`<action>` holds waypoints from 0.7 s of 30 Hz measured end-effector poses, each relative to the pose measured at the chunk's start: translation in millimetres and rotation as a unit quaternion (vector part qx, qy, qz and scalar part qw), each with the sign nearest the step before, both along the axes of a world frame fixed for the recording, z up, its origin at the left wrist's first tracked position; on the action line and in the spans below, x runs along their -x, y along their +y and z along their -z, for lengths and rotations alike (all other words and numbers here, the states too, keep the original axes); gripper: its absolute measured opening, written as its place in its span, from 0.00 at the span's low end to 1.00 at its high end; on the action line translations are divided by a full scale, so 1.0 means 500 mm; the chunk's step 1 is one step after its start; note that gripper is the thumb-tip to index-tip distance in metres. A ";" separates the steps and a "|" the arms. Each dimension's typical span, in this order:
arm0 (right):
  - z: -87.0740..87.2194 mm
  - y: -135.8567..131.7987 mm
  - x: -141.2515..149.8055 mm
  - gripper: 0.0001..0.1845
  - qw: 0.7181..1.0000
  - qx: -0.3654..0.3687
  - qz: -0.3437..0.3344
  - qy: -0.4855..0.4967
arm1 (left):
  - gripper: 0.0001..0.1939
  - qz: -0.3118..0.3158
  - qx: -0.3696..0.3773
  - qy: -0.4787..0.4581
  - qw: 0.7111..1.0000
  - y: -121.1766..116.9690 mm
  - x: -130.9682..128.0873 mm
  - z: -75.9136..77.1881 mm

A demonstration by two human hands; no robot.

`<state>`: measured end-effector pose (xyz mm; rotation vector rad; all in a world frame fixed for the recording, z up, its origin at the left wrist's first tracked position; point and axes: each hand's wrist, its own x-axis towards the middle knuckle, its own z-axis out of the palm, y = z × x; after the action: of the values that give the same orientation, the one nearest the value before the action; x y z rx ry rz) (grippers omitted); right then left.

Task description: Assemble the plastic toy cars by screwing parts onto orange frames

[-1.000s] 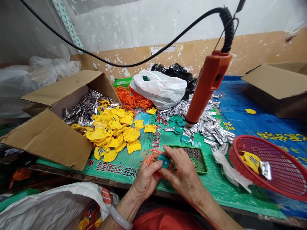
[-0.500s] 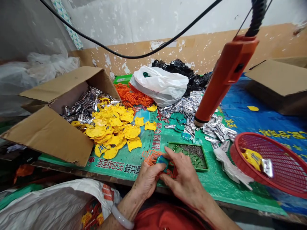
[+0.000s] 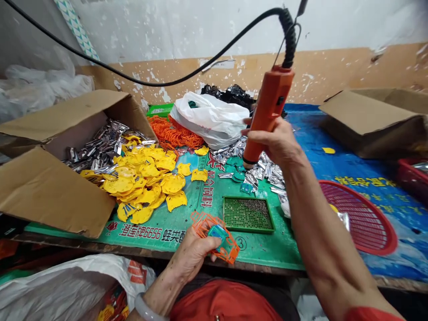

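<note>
1. Your right hand [image 3: 280, 139] is no longer working at the part beside your left hand [image 3: 197, 250]; it is now gripping the orange driver [image 3: 272, 91], which was hanging untouched half a second ago.
2. Right state: fingers are wrapping round the driver body, some showing past its far side. Driver is leaning, top end to the right, nose pointing down near the teal pieces [image 3: 238, 168] mid-bench. Black cable [image 3: 167, 84] is running up from its top and off to the left.
3. Left state: you're pinching the orange frame [image 3: 232, 255], thumb lying on the teal piece [image 3: 217, 232] set in it. Both are sitting at the bench's front edge [image 3: 160, 253], around the middle. Fingers underneath are mostly hidden; can't tell how they're placed.
4. Green tray [image 3: 249, 230] is lying just beyond the frame, to its right; screws [image 3: 257, 207] are bunching toward its back right corner.
5. Yellow pieces [image 3: 147, 178] are heaping on the bench's left side, spilling by the open carton [image 3: 50, 191]. Silver pieces [image 3: 272, 171] are spreading behind the tray.
6. White bag [image 3: 210, 118] is resting toward the bench's back edge; red basket [image 3: 371, 214] is standing toward the right end, partly behind your forearm.
</note>
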<state>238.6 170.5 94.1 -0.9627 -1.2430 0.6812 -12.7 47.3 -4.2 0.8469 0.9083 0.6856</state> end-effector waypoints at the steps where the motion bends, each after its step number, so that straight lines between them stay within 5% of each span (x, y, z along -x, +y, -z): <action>1: -0.006 0.010 0.019 0.35 1.000 0.017 -0.014 0.018 | 0.13 0.004 0.001 0.005 1.000 -0.001 0.002 -0.001; 7: -0.005 -0.056 0.095 0.24 0.998 0.044 0.018 0.044 | 0.10 0.013 -0.001 0.016 1.000 0.003 0.006 0.004; 13: 0.089 -0.166 0.110 0.10 0.988 0.076 0.135 0.007 | 0.11 0.037 0.008 0.005 0.999 0.004 -0.006 0.022; 21: 0.125 -0.176 0.123 0.15 0.983 0.066 0.161 0.062 | 0.10 0.037 0.021 -0.002 0.999 0.000 -0.009 0.029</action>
<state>177.0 82.6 31.4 -1.1833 -0.9141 0.5622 -8.2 47.2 -18.7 0.8380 0.8809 0.6015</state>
